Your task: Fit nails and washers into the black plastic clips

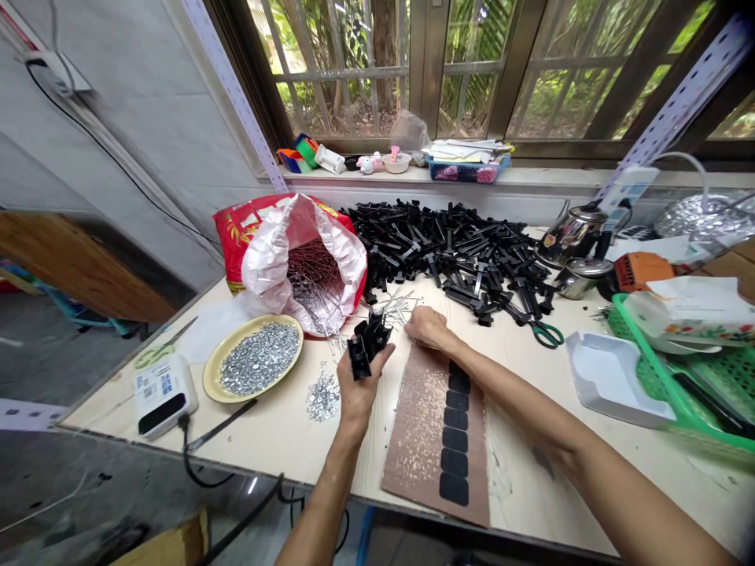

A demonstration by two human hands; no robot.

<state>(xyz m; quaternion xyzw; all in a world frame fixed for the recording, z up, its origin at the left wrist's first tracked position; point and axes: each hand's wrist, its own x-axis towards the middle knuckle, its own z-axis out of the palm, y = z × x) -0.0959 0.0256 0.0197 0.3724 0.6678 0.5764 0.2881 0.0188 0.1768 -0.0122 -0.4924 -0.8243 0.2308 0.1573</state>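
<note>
My left hand [358, 393] is closed around several black plastic parts [370, 346], held upright above the table. To its right, my right hand [428, 326] is closed at the loose long metal pins [398, 305]; its fingertips are turned away, so what they grip is hidden. Under my right wrist lies a brown board [416, 440] with a column of black rounded-square pads [454, 452]. A small heap of metal washers [324, 395] is left of my left hand. Behind the hands, a red and white sack [268, 267] lies open, with long metal pins inside.
A yellow plate [212, 385] holds many small metal pieces. Black plastic parts [442, 244] form a large pile at the back. Green-handled scissors [547, 335], a white tray [613, 381] and a green basket [649, 365] stand right. A white device [165, 397] lies left.
</note>
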